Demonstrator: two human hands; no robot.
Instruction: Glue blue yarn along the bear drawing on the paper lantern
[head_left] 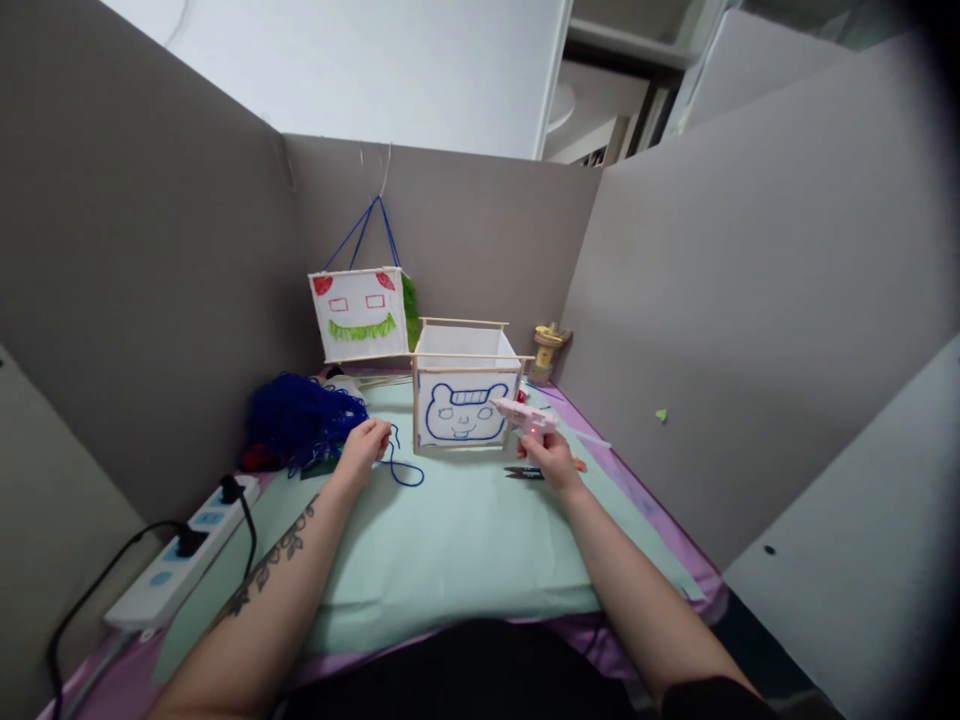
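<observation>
My right hand [553, 458] is closed around a pink glue gun [523, 415], its nozzle pointing left at the right edge of a paper box lantern [465, 385] with a blue bear face drawn on its front. My left hand [365, 445] pinches a strand of blue yarn [405, 470] that loops across the pale green mat [450, 550]. The lantern stands upright on the mat between both hands.
A second lantern [361, 312] with a red and green face hangs on blue strings at the back wall. A heap of blue yarn [300, 420] lies left. Small black scissors [523, 472] lie by my right hand. A power strip [180, 550] sits at left, a small yellow bottle [546, 350] at back right.
</observation>
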